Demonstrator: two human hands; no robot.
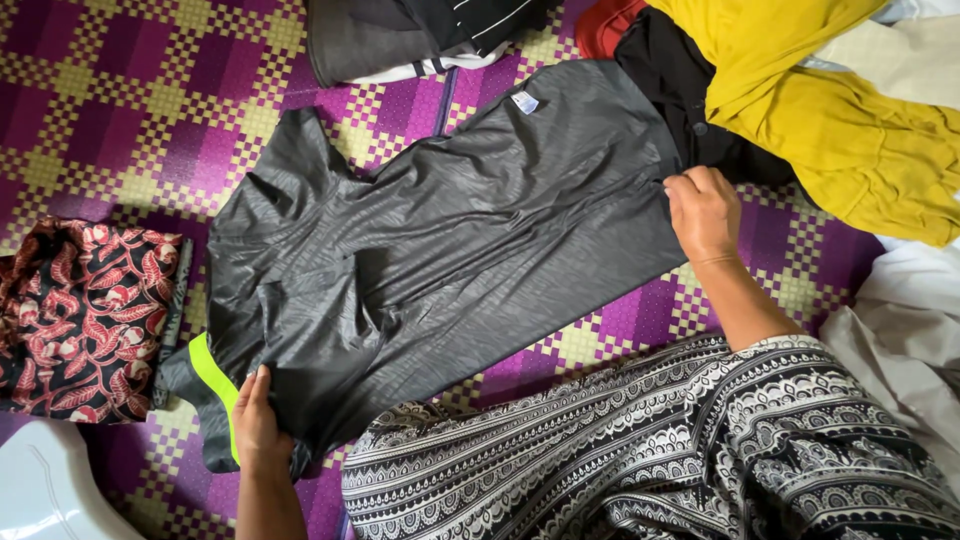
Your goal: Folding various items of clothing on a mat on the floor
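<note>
A dark grey shirt with a neon green band lies spread flat on a purple and yellow checked mat. My left hand presses on the shirt's end near the green band, fingers pinching the fabric. My right hand holds the shirt's opposite edge at the right, fingers curled on the cloth. A small white label shows near the shirt's upper edge.
A folded red and black patterned cloth sits at the left. A yellow garment, black and red clothes and white cloth pile at the right. Dark folded clothes lie at the top. My patterned black-and-white skirt covers the bottom.
</note>
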